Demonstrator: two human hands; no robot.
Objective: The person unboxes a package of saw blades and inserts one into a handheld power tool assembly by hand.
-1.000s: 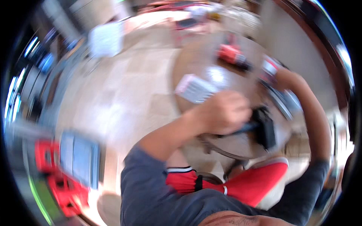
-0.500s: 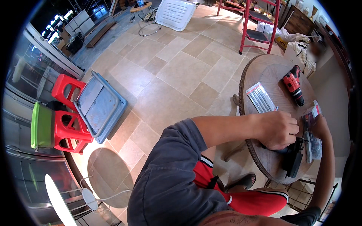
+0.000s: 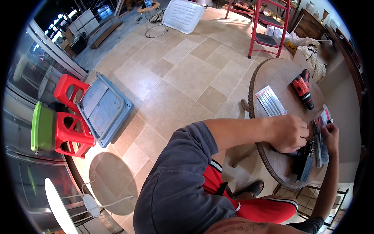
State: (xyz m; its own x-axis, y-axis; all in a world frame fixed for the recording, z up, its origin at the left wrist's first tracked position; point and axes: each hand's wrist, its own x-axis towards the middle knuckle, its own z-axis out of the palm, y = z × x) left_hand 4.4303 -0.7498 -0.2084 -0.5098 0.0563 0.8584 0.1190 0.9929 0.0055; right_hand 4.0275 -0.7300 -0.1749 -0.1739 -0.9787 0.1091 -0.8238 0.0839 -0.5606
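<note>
Over the round wooden table (image 3: 269, 78), my left hand (image 3: 286, 133) is closed, fingers curled. Whatever it grips is hidden under the fingers; a dark part shows just below. A long black box-like piece (image 3: 304, 167) lies beside that hand. My right hand (image 3: 331, 136) pinches a small black and silver piece (image 3: 330, 121) between thumb and fingertips. Close to it are a clear plastic package (image 3: 325, 114) with red and white and a narrow grey strip-like item (image 3: 320, 150). A red and black cordless drill (image 3: 302, 89) lies farther back. Left of it rests a flat silvery pack (image 3: 269, 100).
A red step ladder (image 3: 269, 29) stands beyond the table. On the left are red plastic stools (image 3: 72, 130), a green bin-like container (image 3: 43, 126) and a blue folding item (image 3: 105, 109). A white plastic lid (image 3: 183, 15) and a wooden stool (image 3: 147, 7) are farther off.
My right hand has drawn back slightly from the plastic package, and a small black and silver piece now shows at its fingertips. My left hand has hardly moved; the black box-like piece has tilted slightly.
</note>
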